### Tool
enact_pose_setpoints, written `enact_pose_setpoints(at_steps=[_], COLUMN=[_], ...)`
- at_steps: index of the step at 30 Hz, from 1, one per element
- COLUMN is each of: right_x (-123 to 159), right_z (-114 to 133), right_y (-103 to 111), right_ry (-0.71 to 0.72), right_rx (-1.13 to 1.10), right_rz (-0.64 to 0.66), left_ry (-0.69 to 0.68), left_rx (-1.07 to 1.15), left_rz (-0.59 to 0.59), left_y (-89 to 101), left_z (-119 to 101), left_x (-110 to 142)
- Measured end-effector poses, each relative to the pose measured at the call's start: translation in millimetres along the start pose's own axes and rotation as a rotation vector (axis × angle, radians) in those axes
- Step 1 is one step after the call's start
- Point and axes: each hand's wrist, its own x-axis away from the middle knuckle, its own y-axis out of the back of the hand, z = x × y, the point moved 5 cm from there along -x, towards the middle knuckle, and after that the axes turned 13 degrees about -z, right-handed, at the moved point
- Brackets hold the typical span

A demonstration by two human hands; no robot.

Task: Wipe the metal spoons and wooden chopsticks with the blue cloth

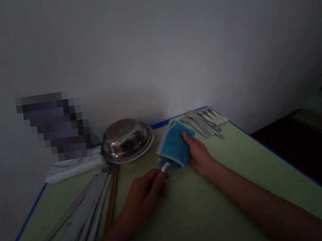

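Observation:
My left hand [146, 188] is closed on the pale handle [165, 167] of a slim utensil. Its far end is hidden inside a folded blue cloth [172, 145] with a light edge, so I cannot tell its kind. My right hand [197, 151] grips that cloth from the right, thumb on top and fingers behind it. Both hands are held over the middle of the green table [210, 213]. Just beyond the right hand lie several metal spoons [198, 119] and several pale-handled utensils [212, 116], side by side.
An upturned shiny metal bowl [126, 137] rests on a plate near the wall. Left of it are a white packet [74, 164] and a blurred-out upright object [57, 127]. Long grey strips [84, 211] and brown sticks [112, 197] lie at the left. A blue rim edges the table.

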Motion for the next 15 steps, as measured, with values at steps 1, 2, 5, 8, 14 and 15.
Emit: enact_pose_setpoints(at_steps=[1, 2, 5, 8, 14, 15], right_x=[-1.1, -2.0, -2.9, -1.3, 0.1, 0.1], right_z=[-0.3, -0.6, -1.3, -1.0, 1.9, 2.3], right_y=[0.6, 1.0, 1.4, 1.1, 1.0, 1.0], right_ry=[-0.004, -0.005, 0.001, 0.009, 0.029, 0.03], right_rx=[-0.009, -0.016, -0.027, -0.034, -0.037, -0.033], right_rz=[-0.009, -0.014, -0.016, -0.017, -0.014, -0.014], left_ry=[0.015, 0.022, -0.01, -0.082, -0.129, -0.131], left_rx=[0.022, 0.042, 0.078, 0.081, 0.039, 0.029], left_rz=[-0.004, -0.001, 0.047, 0.106, 0.127, 0.118], left_y=[0.2, 0.2, -1.2, -1.8, -3.6, -4.1], left_z=[0.6, 0.8, -0.9, -4.1, -5.2, -5.1], left_x=[-0.2, -0.2, 1.4, 4.6, 5.9, 5.3])
